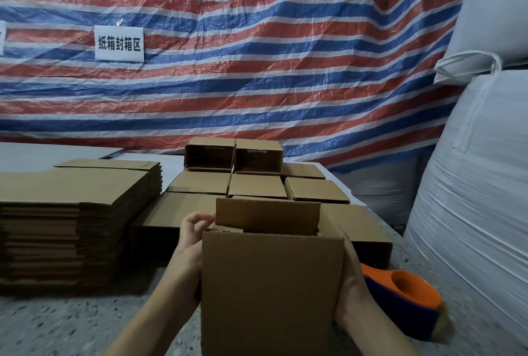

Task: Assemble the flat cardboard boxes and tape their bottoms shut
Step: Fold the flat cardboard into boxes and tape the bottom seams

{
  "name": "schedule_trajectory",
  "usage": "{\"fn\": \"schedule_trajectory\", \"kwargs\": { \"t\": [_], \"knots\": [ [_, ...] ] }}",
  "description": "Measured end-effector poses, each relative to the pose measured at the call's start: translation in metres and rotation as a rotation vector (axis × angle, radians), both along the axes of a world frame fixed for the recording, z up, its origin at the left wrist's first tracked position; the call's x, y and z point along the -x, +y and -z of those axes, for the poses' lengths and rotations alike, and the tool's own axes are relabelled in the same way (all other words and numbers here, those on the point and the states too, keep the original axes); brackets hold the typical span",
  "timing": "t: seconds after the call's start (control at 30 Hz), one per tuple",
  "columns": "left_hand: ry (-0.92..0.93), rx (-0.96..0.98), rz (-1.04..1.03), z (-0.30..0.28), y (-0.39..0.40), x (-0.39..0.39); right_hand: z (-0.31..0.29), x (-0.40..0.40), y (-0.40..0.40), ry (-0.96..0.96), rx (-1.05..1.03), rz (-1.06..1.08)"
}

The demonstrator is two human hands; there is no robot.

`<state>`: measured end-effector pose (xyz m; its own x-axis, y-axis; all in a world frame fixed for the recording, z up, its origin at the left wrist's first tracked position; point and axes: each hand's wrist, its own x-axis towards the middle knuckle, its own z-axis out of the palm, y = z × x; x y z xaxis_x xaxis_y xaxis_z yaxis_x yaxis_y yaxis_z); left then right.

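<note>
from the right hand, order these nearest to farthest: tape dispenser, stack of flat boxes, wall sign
1. Tape dispenser: just right of the right hand, nearly touching it.
2. Stack of flat boxes: on the table at far left, beyond the held box.
3. Wall sign: up on the striped tarp behind the table.

The brown cardboard box [271, 284] I'm holding is running off the bottom edge. It's hiding my right hand's [353, 292] fingers and part of the orange-and-blue tape dispenser [405, 298].
</note>
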<state>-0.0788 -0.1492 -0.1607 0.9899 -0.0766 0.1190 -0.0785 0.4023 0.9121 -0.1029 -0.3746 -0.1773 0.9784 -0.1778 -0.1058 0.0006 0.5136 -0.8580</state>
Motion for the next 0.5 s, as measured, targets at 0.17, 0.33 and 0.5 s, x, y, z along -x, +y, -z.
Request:
{"fn": "schedule_trajectory", "kwargs": {
  "t": [0.17, 0.33, 0.5],
  "knots": [
    [-0.020, -0.094, 0.135, 0.005, 0.010, -0.003, 0.003, -0.001, -0.001, -0.074, 0.030, -0.023],
    [-0.024, -0.163, 0.152, 0.007, 0.014, -0.007, 0.005, -0.001, -0.001, -0.135, 0.041, -0.028],
    [-0.108, -0.178, 0.110, 0.014, 0.009, -0.009, -0.001, 0.001, 0.001, -0.103, 0.063, -0.083]
  ]
}}
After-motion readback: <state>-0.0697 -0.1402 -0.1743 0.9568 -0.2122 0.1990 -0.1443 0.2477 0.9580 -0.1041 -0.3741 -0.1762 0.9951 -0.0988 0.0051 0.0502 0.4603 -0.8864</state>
